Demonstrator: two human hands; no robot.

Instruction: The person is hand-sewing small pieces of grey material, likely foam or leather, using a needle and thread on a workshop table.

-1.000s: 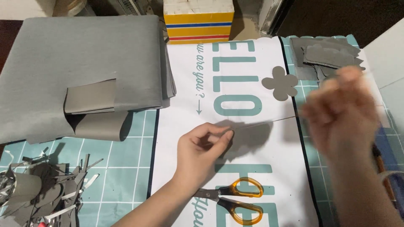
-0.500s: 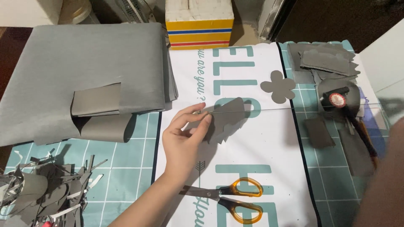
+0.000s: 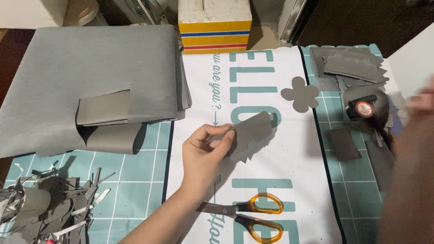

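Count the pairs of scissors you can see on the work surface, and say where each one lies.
1. The orange-handled scissors lie on the white printed sheet, near the bottom edge, just below the left hand. Others could be hidden under the grey paper scraps.
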